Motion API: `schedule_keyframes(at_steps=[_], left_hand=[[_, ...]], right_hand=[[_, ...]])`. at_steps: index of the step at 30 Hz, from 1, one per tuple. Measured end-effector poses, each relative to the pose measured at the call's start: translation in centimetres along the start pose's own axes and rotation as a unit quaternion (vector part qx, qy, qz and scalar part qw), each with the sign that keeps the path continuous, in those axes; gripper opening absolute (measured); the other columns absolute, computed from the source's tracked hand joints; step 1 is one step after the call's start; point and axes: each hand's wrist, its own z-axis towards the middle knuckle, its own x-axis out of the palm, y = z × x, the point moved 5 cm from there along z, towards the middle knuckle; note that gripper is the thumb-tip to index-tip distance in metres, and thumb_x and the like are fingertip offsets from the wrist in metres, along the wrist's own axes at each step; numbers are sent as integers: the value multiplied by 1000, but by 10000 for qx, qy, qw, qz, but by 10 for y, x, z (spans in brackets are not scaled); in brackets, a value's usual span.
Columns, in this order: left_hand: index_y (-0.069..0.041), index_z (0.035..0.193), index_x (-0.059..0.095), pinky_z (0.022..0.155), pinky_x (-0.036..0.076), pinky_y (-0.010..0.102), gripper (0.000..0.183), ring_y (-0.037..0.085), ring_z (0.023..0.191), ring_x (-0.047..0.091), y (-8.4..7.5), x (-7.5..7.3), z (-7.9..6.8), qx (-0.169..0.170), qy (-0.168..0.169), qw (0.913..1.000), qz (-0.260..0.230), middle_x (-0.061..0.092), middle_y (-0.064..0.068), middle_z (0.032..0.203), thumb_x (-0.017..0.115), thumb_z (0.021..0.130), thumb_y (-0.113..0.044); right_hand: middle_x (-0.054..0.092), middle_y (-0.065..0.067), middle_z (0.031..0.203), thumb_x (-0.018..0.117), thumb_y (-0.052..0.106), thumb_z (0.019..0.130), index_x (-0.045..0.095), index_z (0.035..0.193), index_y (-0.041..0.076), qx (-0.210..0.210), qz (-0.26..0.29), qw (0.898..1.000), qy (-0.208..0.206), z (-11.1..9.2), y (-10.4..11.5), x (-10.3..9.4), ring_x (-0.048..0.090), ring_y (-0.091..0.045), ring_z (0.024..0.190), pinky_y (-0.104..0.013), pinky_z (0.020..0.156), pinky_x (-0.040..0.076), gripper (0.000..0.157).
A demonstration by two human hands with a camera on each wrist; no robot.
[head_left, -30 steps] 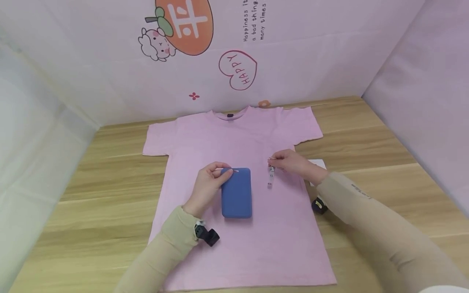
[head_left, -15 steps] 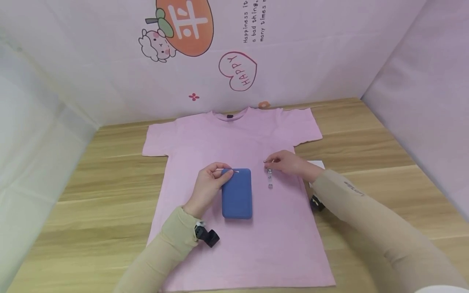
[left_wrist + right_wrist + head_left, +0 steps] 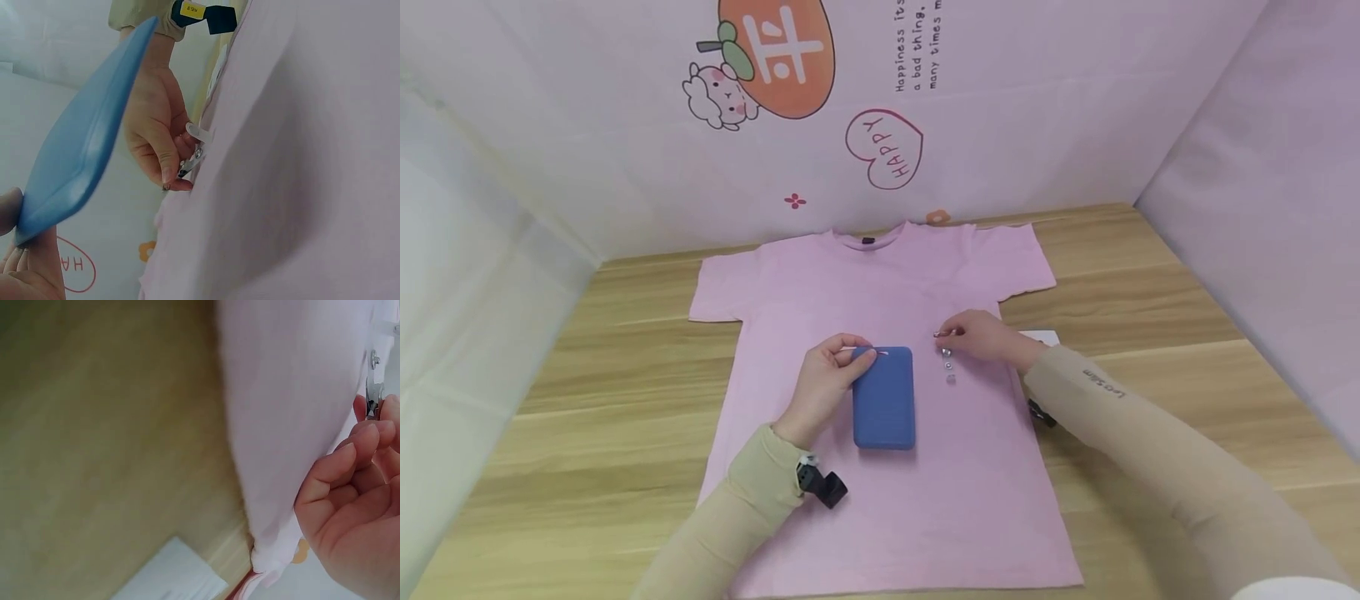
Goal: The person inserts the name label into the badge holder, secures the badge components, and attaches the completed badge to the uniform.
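My left hand (image 3: 823, 379) pinches the top left corner of a blue card holder (image 3: 883, 404), thumb in front. In the left wrist view the holder (image 3: 87, 137) is raised off the pink T-shirt (image 3: 865, 533), which lies spread flat below. To its right, my right hand (image 3: 981, 336) pinches a metal badge clip (image 3: 374, 394) between thumb and fingers. A clear strap with snap buttons (image 3: 948, 365) hangs from that clip towards me. Clip and holder are apart. Fingers partly hide the clip in the head view, and the left fingertips lie behind the holder.
Under the shirt is a wooden table (image 3: 625, 392), backed by a printed cloth wall (image 3: 1000, 125). A white card or paper (image 3: 1047, 337) lies right of the shirt, partly behind the right forearm. A black wrist camera (image 3: 823, 483) sits on the left sleeve.
My right hand has shifted slightly left with the badge clip, nearer the card holder. The left hand and the holder have stayed nearly still.
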Motion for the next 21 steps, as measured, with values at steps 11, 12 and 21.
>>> schedule_keyframes(at_steps=[11, 12, 21], left_hand=[[5, 101, 60, 56, 43, 17, 15, 3, 61, 57, 2, 2, 1, 22, 46, 10000, -17, 69, -4, 71, 62, 88, -1], [5, 101, 60, 56, 43, 16, 15, 3, 61, 57, 2, 2, 1, 7, 45, 10000, -34, 69, -5, 71, 62, 88, -1], [4, 101, 60, 55, 45, 17, 15, 4, 59, 59, 1, 5, 1, 18, 112, 9999, -108, 70, -4, 71, 62, 88, -1]], right_hand=[[54, -1, 72, 60, 25, 93, 66, 94, 8, -16, -233, 9997, 25, 0, 1, 1, 45, -16, 68, -25, 61, 35, 19], [53, -1, 71, 60, 26, 93, 66, 94, 8, -5, -254, 9997, 26, 0, 1, 1, 45, -15, 67, -24, 61, 35, 19], [56, -3, 73, 60, 27, 92, 66, 99, 9, 88, -414, 9991, 17, -4, 3, -3, 45, -16, 67, -26, 61, 35, 20]])
